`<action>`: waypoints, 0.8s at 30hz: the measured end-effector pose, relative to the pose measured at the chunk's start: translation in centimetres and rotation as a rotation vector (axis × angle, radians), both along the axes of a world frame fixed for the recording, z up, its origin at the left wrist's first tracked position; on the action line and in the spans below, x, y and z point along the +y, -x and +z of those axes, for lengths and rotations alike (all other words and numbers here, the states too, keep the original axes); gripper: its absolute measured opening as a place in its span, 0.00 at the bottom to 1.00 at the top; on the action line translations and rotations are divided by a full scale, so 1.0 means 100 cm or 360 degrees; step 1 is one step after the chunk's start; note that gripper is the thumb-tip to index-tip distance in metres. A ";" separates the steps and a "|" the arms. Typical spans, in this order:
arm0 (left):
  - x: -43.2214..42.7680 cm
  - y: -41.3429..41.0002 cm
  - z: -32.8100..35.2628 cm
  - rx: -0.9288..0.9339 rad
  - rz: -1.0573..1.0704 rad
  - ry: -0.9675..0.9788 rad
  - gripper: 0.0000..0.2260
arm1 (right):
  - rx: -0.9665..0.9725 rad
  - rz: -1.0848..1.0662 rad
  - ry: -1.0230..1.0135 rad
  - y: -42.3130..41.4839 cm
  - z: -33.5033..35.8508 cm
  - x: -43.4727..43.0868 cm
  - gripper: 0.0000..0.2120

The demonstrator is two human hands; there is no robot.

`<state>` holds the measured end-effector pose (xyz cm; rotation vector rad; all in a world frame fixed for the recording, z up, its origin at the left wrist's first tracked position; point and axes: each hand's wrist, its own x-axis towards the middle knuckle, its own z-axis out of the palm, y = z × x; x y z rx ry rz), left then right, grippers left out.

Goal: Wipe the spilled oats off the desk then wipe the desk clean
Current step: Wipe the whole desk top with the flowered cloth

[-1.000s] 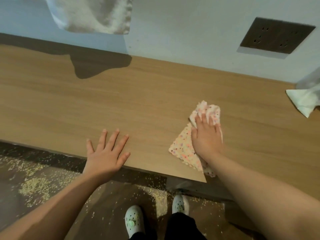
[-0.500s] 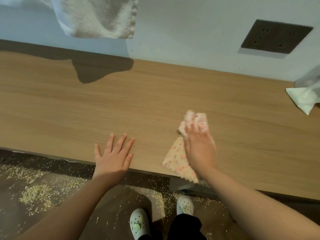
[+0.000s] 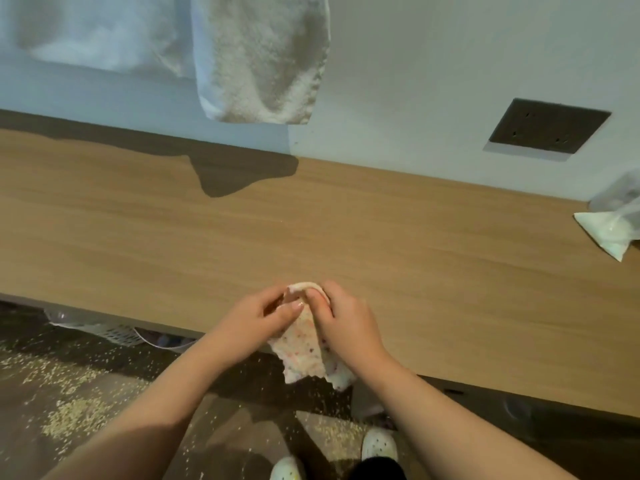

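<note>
The left hand (image 3: pixel 258 318) and the right hand (image 3: pixel 348 325) are close together. Both hands pinch the top of a small spotty cloth (image 3: pixel 304 358). Their fingers curl round the cloth's top fold, and the two thumbs almost meet. The hands are just above the front part of the wooden desk (image 3: pixel 433 258). The rest of the cloth hangs down toward 6 o'clock, past the desk's front edge. I cannot tell if the cloth touches the desk top. The oats (image 3: pixel 72 410) lie all over the dark floor (image 3: pixel 214 427), mostly at 8 o'clock from the hands, with some more at 6 o'clock. Two white shoes (image 3: pixel 379 445) stand there too, right by the bottom edge. At 9 o'clock, a white basket (image 3: pixel 117 333) peeks out from under the desk. Up at 12 o'clock, a fluffy white towel (image 3: pixel 259 64) hangs on the wall (image 3: pixel 433 64) and makes a dark shadow on the desk. At 2 o'clock there is a dark socket plate (image 3: pixel 549 126) on the wall. A plastic bag (image 3: pixel 613 233) lies on the desk, far out at the right edge.
</note>
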<state>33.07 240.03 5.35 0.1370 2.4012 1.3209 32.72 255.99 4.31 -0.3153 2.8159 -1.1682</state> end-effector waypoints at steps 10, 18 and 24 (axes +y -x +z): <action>-0.036 0.029 0.024 -0.0008 0.0785 -0.0356 0.05 | -0.0803 0.0334 0.0286 0.062 0.022 -0.013 0.09; -0.077 0.046 0.034 0.0053 0.1188 -0.0345 0.08 | -0.0920 0.0163 0.0934 0.109 0.034 -0.064 0.08; -0.113 0.046 0.041 -0.0135 0.1619 -0.0978 0.10 | -0.1125 0.0282 0.1145 0.132 0.042 -0.120 0.10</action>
